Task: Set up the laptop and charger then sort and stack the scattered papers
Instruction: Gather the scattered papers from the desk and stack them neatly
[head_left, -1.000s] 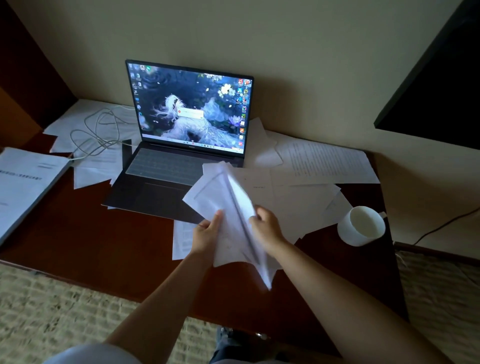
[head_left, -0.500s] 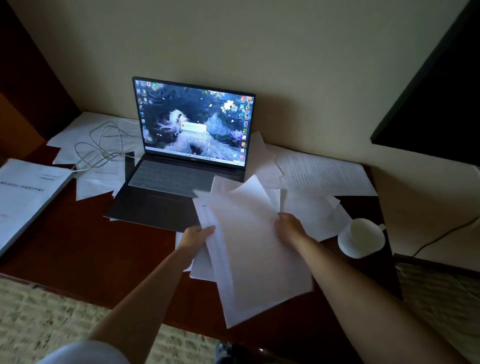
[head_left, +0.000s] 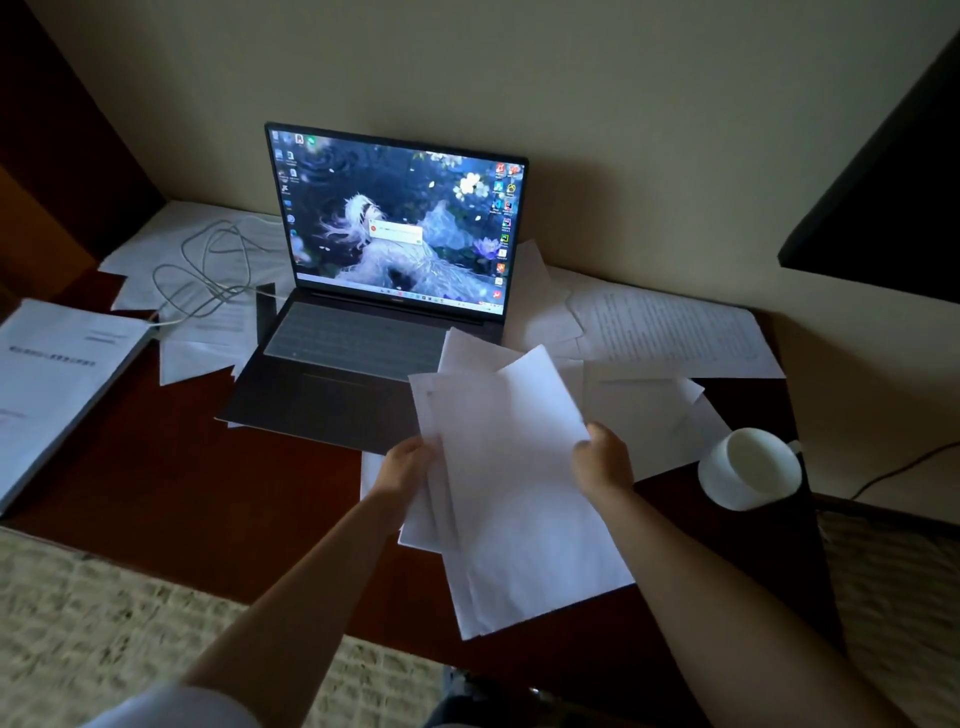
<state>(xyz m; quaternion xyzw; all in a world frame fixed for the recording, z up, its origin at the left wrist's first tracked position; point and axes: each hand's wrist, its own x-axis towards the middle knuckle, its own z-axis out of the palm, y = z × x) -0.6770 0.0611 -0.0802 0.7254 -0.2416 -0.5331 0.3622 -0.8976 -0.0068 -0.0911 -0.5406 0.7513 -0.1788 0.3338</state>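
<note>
An open laptop (head_left: 363, 332) with a lit screen stands at the back of the dark wooden desk (head_left: 171, 493). A white charger cable (head_left: 202, 275) lies coiled on papers to its left. I hold a loose bundle of white sheets (head_left: 514, 493) above the desk's front, overlapping the laptop's right corner. My left hand (head_left: 402, 465) grips the bundle's left edge and my right hand (head_left: 602, 460) grips its right edge. More scattered papers (head_left: 670, 332) lie to the right of the laptop, some under the bundle.
A thick stapled document (head_left: 47, 384) lies at the desk's left edge. A white cup (head_left: 748, 467) lies tipped near the desk's right front corner. A dark screen (head_left: 893, 208) hangs on the wall at right. Patterned carpet (head_left: 104, 623) lies below the desk.
The sheets were bent and folded between my hands; now they are spread flat, held at both side edges. The view has shifted slightly.
</note>
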